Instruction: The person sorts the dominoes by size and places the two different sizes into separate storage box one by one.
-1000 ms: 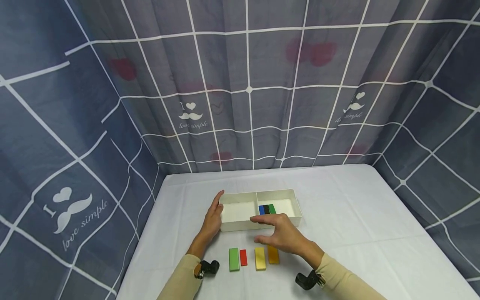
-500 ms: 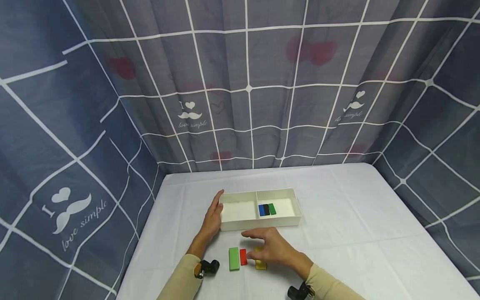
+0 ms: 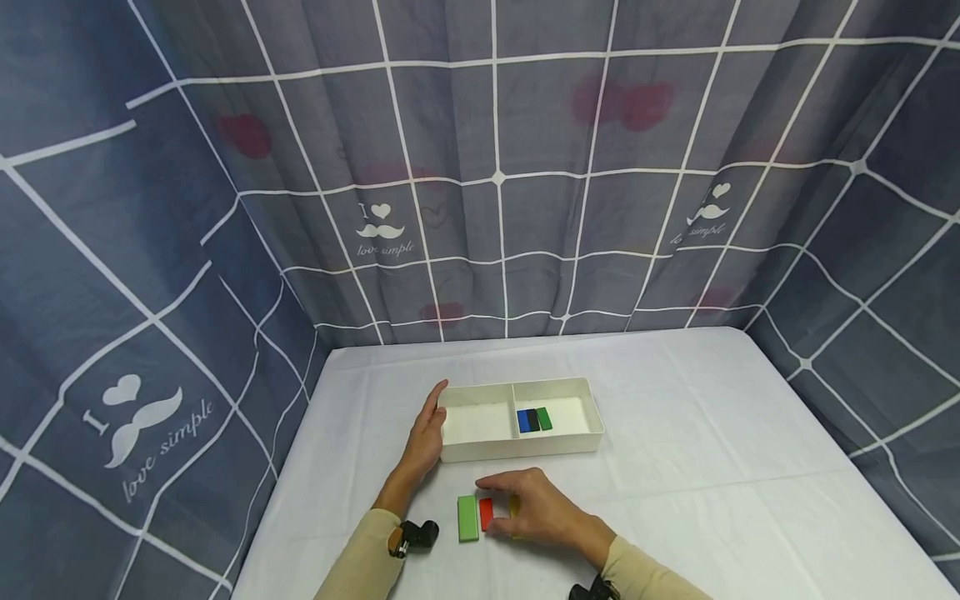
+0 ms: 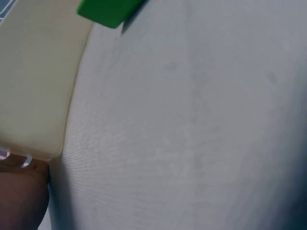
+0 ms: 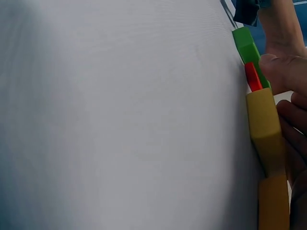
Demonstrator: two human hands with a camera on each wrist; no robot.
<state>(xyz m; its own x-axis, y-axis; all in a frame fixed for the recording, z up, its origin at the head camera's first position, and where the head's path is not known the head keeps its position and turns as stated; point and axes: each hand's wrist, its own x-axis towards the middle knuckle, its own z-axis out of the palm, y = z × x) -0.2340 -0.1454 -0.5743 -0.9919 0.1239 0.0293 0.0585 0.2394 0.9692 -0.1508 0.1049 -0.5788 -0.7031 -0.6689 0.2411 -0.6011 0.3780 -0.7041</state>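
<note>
My left hand (image 3: 423,433) rests against the left end of the white two-part box (image 3: 480,452), fingers extended along its wall. Thumb and fingers apart, my right hand (image 3: 543,510) is over the blocks. Its thumb is beside the red block (image 3: 486,510), and whether they touch cannot be told. Left of the red block lies a green block (image 3: 467,518). A yellow block (image 3: 514,505) is mostly hidden by the right hand in the head view. The right wrist view has this yellow block (image 5: 265,120) and an orange-yellow one (image 5: 273,206) near the hand.
In the box's right compartment, a blue block (image 3: 522,421), a black block (image 3: 533,420) and a dark green block (image 3: 544,418) lie side by side near the divider. White cloth (image 3: 675,417) covers the table, with grid-patterned curtains (image 3: 457,208) around it.
My right hand has moved from the box's front edge down and left to the red block, now covering the orange-yellow block and most of the yellow one. The left hand stays at the box.
</note>
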